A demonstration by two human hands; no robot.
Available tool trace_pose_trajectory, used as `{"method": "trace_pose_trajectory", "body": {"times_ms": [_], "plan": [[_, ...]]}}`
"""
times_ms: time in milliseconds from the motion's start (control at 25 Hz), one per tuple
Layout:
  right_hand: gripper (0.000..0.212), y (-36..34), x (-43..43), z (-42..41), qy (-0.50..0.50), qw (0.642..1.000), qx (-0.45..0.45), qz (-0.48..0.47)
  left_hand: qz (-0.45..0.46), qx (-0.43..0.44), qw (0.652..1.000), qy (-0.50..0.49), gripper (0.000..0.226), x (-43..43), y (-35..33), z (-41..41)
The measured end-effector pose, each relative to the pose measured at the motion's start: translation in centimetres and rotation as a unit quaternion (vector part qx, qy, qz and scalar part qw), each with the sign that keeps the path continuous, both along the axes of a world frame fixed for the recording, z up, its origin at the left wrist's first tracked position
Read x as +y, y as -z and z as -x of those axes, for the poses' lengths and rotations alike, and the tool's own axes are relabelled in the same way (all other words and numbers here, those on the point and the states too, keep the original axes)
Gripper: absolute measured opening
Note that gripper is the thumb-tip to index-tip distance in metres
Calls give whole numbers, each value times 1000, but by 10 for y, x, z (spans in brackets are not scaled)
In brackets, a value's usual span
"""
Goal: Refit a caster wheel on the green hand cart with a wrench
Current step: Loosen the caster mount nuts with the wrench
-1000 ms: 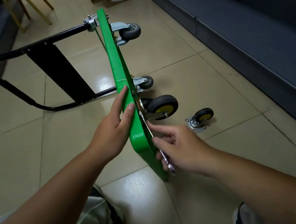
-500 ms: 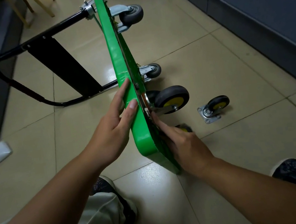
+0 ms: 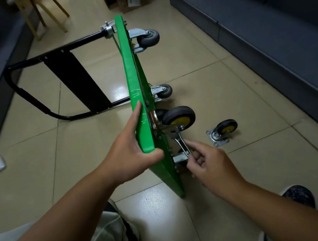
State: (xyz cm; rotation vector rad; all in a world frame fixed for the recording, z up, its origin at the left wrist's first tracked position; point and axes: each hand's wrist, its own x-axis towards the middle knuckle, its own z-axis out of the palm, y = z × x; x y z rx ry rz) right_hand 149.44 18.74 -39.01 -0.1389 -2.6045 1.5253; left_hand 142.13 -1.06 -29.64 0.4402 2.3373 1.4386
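Level: dim indoor light; the pale floor tiles (image 3: 87,144) are the brightest surface, and the dark grey seating (image 3: 268,51) along the sides falls almost to black.
Source: overhead, to judge by two soft white glare patches on the tiles, one near the person's feet and one beside the green hand cart (image 3: 136,94).
Shadows: faint and soft-edged, as under the loose caster wheel (image 3: 223,132).
Sharpness: cart and wrench (image 3: 180,140) crisp; forearms slightly soft at the bottom edge.
Distortion: wide-angle; grout lines bow, corners darken.
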Motion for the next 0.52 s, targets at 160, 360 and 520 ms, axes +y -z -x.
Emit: {"method": "trace_pose_trajectory", "body": {"times_ms": [160, 360, 520], "plan": [[34, -24, -32, 9, 9, 997, 0, 75, 22, 4, 1000, 17, 112, -32, -9, 20], [22, -50, -71, 29, 38, 992, -32, 118, 52, 25, 998, 30, 98, -55, -9, 40], [23, -59, -86, 41, 35, 999, -34, 25, 90, 73, 993, -11, 76, -50, 0, 42]]}}
